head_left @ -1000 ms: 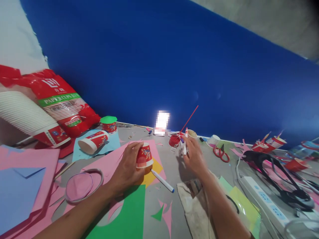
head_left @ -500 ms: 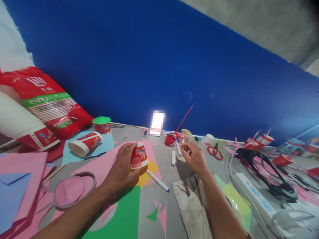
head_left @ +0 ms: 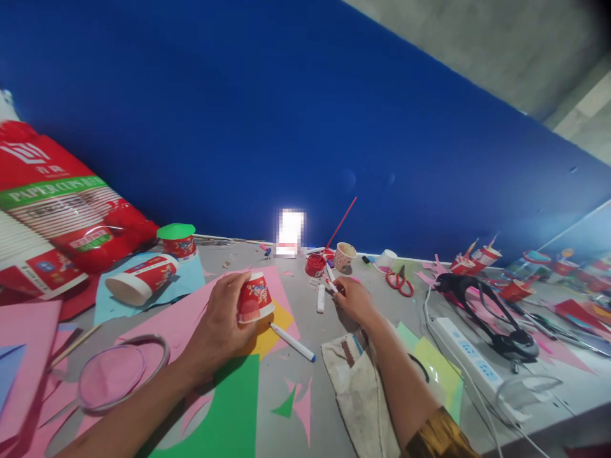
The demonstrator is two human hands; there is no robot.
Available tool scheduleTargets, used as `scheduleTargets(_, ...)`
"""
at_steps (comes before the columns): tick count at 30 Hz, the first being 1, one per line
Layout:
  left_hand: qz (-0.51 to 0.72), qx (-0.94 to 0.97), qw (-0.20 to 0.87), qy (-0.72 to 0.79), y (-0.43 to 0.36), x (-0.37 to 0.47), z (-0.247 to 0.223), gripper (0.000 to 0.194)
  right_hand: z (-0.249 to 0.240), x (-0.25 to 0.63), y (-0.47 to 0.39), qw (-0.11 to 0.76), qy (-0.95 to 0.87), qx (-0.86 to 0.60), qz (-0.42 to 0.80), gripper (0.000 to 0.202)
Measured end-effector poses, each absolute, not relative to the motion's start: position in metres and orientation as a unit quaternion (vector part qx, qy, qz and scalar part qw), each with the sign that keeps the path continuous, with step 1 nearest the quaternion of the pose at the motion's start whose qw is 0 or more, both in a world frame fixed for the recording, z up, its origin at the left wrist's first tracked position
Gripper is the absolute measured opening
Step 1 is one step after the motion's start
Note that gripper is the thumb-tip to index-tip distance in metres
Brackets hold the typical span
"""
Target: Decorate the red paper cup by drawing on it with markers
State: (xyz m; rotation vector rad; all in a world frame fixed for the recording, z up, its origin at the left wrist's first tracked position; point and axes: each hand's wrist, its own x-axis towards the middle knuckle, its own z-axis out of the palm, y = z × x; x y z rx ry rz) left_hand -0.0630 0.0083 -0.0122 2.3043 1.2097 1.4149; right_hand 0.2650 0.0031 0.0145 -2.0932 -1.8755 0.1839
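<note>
My left hand (head_left: 218,310) is wrapped around a red paper cup (head_left: 256,298) with a flower print, which stands mouth down over the coloured paper. My right hand (head_left: 354,299) is closed at the fingertips on a slim white marker (head_left: 331,278), low over the table beside a tub of red paint (head_left: 316,265). Just left of those fingers lies a short white stick (head_left: 321,298). Between my hands rests another white marker with a blue end (head_left: 292,342), its tip near the cup. The right fingertips are partly hidden.
Green paper (head_left: 229,410) and a cloth (head_left: 356,388) lie in front. Red-handled scissors (head_left: 400,284), a power strip (head_left: 470,356) and a black headband-like strap (head_left: 491,318) are to the right. At left are a tipped cup (head_left: 143,278), a green-topped cup (head_left: 178,242) and a cup bag (head_left: 62,191).
The view has turned a little to the right. My right hand has moved in against the slim white marker, uncovering the patterned cup behind. My left hand stays on the red cup.
</note>
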Motion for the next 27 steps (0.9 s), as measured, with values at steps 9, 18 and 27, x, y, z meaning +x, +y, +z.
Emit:
scheduleTargets(9,0.480,0.776,0.088,0.400,0.008,-0.062,-0.011,0.068,0.012,0.259,0.000,0.134,-0.673,-0.725,0.054,0.020)
scheduleTargets(18,0.483,0.772,0.098,0.401,0.009,-0.062,-0.012,0.070,0.016,0.264,0.002,0.185,-0.593,-0.783,0.035,0.025)
scheduleTargets(27,0.487,0.777,0.090,0.389,0.010,-0.062,-0.014,0.071,0.007,0.248,0.015,0.249,-0.594,-0.764,0.040,0.029)
